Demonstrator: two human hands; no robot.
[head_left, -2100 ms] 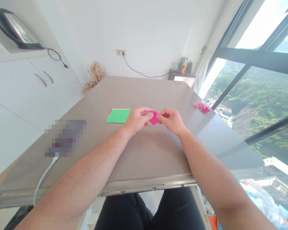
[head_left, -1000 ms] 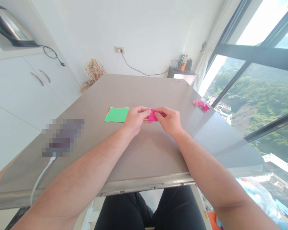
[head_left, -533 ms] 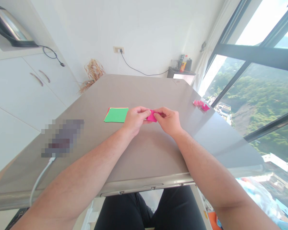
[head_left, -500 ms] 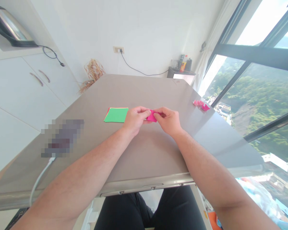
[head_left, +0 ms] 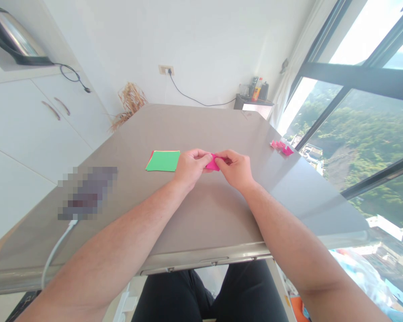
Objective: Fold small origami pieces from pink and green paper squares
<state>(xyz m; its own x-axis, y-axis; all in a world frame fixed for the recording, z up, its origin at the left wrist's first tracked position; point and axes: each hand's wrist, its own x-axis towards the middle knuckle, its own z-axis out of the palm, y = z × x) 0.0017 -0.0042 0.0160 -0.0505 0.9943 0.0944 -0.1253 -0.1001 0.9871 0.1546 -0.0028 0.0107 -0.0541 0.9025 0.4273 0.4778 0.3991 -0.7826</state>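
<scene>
At the bottom of the view, two legs in dark trousers [head_left: 161, 297] are seen under the near edge of a grey-brown table [head_left: 201, 214]. To the right of the legs, a crumpled clear plastic bag [head_left: 359, 277] is seen below table height, with something orange [head_left: 298, 308] beside it. On the left, a white cable [head_left: 55, 248] is led over the table edge to a dark object [head_left: 89, 192], whose details are hidden by blurring.

Farther in, both bare forearms are stretched over the table toward its middle. A small piece of bright pink paper [head_left: 214, 164] is held between the two hands, above the middle of the table. Its left side is gripped by the left hand [head_left: 190, 166], with the thumb laid on top and the fingers placed beneath. Its right side is pinched between the thumb and bent fingers of the right hand [head_left: 237, 167]. Part of the paper is covered by the fingers, so its full shape cannot be told.

Just left of the left hand, a stack of coloured paper [head_left: 163, 161] is laid flat, topped by a green sheet, with red edges showing. Near the right edge of the table, several folded pink pieces [head_left: 282, 147] are grouped.

Beyond the table, dried stalks [head_left: 131, 100] are seen at the left, and an orange bottle [head_left: 257, 90] is set on a small cabinet [head_left: 255, 107] at the right. A black cord [head_left: 191, 99] is plugged into a socket [head_left: 166, 69] on the white wall [head_left: 204, 40]. Through the window [head_left: 339, 74], a wooded hillside [head_left: 359, 125] is seen.
</scene>
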